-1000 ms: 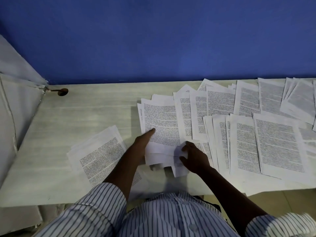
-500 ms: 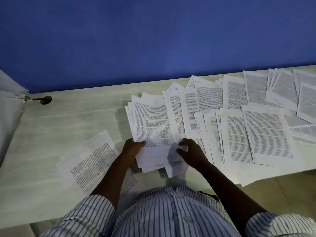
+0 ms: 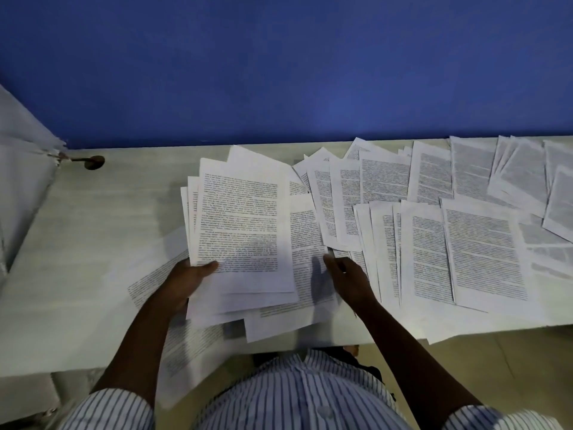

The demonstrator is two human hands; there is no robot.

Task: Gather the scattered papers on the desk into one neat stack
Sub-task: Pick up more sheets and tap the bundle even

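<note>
Near edge of the desk (image 3: 93,231), centre: a fanned bundle of printed sheets (image 3: 238,218) appears lifted off the surface, with corners splayed and nothing squared.

Risk 1: the grip sits at one lower corner only, so I judge the lower sheets could slip out and drop past the near edge.
Risk 2: loose papers (image 3: 483,243) cover the right half back to the far edge. Some overhang the near edge, and a sweep of the right forearm (image 3: 403,346) could push them off.
Risk 3: a small pile (image 3: 145,283) at the near left lies under the left forearm (image 3: 136,342) and may be dragged askew.

Grip check, left hand (image 3: 186,280): closed round the bundle's lower left corner, thumb on the top sheet, fingers beneath.
Grip check, right hand (image 3: 350,280): fingers loosely bent, tips at the right edge of a sheet (image 3: 305,240) just right of the bundle. I cannot tell whether it pinches or only presses.
</note>
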